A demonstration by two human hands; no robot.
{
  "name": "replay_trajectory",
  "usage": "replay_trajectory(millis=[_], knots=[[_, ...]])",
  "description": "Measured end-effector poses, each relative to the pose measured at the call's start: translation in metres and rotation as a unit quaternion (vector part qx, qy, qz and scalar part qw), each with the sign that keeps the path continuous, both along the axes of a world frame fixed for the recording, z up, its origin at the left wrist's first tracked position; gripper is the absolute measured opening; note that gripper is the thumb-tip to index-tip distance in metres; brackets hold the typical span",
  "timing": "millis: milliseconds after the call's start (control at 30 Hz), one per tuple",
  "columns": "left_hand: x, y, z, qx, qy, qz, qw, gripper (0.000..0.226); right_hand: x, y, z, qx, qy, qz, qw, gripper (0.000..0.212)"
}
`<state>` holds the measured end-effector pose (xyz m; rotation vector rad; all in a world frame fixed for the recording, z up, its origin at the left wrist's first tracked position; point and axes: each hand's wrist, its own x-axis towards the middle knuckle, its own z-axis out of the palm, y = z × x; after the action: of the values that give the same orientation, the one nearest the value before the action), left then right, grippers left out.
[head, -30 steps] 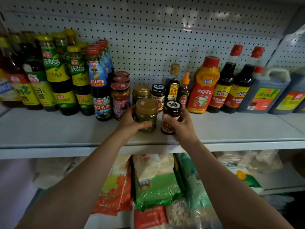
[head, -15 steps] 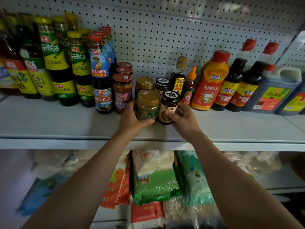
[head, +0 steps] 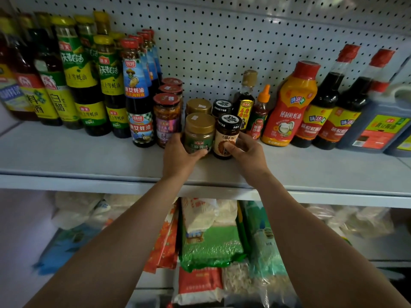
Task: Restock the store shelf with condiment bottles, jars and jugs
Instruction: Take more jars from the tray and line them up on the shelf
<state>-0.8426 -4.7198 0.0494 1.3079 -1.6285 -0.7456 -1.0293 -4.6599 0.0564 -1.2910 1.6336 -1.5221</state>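
1. Pushed deeper onto the shelf than a second ago: gold-lidded jar in left hand, black-lidded jar in right hand.
2. Fingers clamped on both jars, now standing directly before matching jars.
3. Placement seemingly near complete; release pending.

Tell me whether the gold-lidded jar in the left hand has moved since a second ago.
Yes. The gold-lidded jar has slid back from the shelf edge, closing on the matching jar behind it.

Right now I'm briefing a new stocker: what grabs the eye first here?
Two hands at the shelf front: the left hand grips a gold-lidded glass jar, the right hand a black-lidded brown-label jar. To their right stands a tall orange squeeze bottle with a red cap.
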Motion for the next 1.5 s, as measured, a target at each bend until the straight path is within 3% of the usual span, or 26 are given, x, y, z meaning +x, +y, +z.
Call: replay_trajectory(millis=[300, 533, 833, 1500], knots=[[0.0, -0.006, -0.008, -0.009, -0.012, 0.007, 1.0, 0.067, -0.002, -0.004, -0.005, 0.008, 0.02, -0.045, 0.999, 0.064], [-0.005, -0.007, -0.011, -0.023, -0.031, 0.045, 0.998, 0.061, 0.0, -0.005, -0.003, 0.006, 0.073, -0.056, 0.996, 0.043], [-0.009, -0.012, -0.013, -0.016, -0.034, 0.065, 0.997, 0.061, 0.013, -0.006, 0.007, 0.039, 0.105, -0.12, 0.986, 0.048], [-0.01, -0.013, -0.005, 0.01, -0.009, 0.1, 0.995, 0.046, 0.013, -0.01, 0.009, 0.068, 0.14, -0.121, 0.98, 0.042]])
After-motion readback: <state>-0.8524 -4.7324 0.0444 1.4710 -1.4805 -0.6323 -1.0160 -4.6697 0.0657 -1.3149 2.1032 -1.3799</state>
